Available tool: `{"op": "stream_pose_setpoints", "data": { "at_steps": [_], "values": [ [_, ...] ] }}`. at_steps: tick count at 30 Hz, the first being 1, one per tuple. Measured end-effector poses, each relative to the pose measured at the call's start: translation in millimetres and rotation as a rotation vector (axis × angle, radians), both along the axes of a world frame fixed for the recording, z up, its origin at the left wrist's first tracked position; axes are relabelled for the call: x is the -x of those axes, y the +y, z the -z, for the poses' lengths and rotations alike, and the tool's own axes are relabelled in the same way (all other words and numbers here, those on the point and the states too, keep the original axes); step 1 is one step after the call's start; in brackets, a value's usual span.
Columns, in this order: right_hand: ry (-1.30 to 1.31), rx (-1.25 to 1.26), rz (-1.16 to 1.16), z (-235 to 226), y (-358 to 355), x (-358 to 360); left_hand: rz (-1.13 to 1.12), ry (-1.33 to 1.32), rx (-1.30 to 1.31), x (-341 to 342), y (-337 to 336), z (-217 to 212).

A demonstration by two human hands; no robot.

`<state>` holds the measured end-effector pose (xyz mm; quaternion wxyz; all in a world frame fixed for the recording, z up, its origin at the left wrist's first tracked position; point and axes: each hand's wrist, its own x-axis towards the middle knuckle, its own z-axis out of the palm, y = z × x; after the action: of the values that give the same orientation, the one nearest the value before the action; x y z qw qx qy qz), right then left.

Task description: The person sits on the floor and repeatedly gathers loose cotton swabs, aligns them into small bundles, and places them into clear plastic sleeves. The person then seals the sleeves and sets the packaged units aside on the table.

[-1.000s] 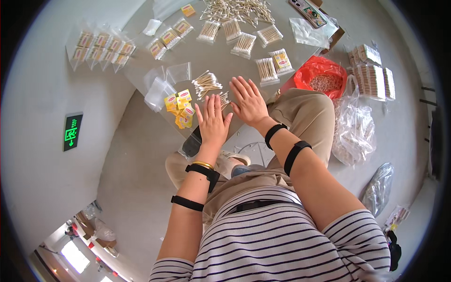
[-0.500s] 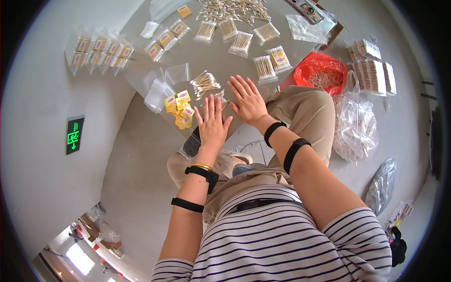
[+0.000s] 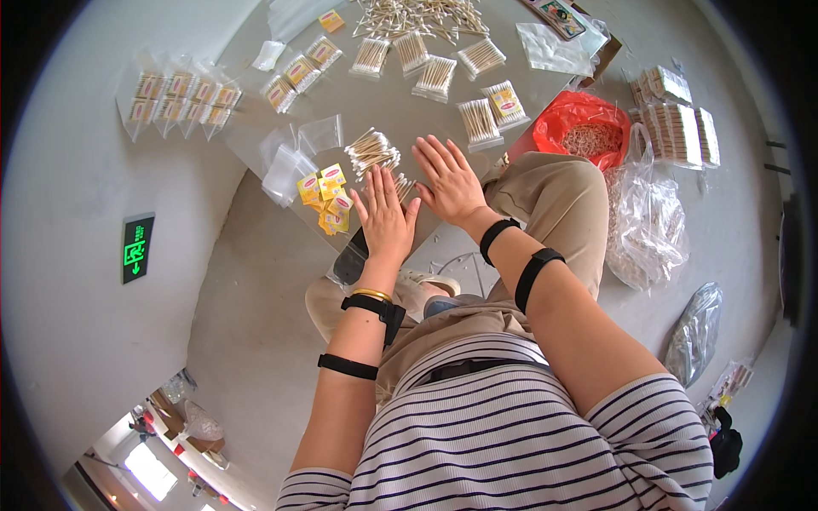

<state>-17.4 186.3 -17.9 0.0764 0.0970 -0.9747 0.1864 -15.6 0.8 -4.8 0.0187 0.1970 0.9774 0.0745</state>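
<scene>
My left hand (image 3: 388, 220) is spread flat, palm down, over the near edge of the grey table (image 3: 400, 111). Its fingertips lie beside a small pile of loose cotton swabs (image 3: 371, 151), and some swabs show between the two hands. My right hand (image 3: 452, 183) is held the same way to the right, fingers stretched out, with nothing in it. Left of my left hand lie several yellow printed cards (image 3: 328, 198). Clear plastic bags (image 3: 290, 173) are heaped beyond them. Whether either palm touches the table cannot be seen.
Bagged swabs (image 3: 436, 78) and a large loose swab heap (image 3: 417, 15) lie farther back. Filled packs (image 3: 179, 95) stand at the left. At the right are a red bag (image 3: 581, 128), a clear bag (image 3: 643, 226), stacked swab bundles (image 3: 677, 132) and a phone (image 3: 558, 17).
My left hand has shifted very slightly right and its forearm with it. My right hand stays in place, and the things on the table have not moved.
</scene>
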Motion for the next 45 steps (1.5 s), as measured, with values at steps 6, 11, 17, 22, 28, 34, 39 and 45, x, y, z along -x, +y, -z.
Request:
{"op": "stream_pose_setpoints", "data": {
  "at_steps": [6,11,17,22,28,34,39,45],
  "values": [
    [-0.004,-0.005,0.003,0,0,-1,-0.044,0.005,0.054,4,3,3],
    [-0.015,-0.007,0.001,0,0,0,-0.086,-0.021,0.079,13,4,1],
    [-0.011,-0.016,0.005,-1,-1,0,-0.112,-0.005,0.126,15,7,1],
    [-0.021,-0.02,-0.002,-3,0,-1,-0.112,0.021,0.157,24,6,-1],
    [-0.003,-0.015,-0.001,0,-1,0,-0.061,0.047,0.129,13,5,0],
    [0.008,0.003,0.001,0,-1,0,-0.047,0.029,0.102,7,4,-3],
    [0.004,0.003,0.002,1,0,0,-0.029,0.047,0.044,-7,5,-11],
    [0.004,-0.009,0.005,0,0,0,0.012,0.019,0.046,-31,-3,-8]
  ]
}}
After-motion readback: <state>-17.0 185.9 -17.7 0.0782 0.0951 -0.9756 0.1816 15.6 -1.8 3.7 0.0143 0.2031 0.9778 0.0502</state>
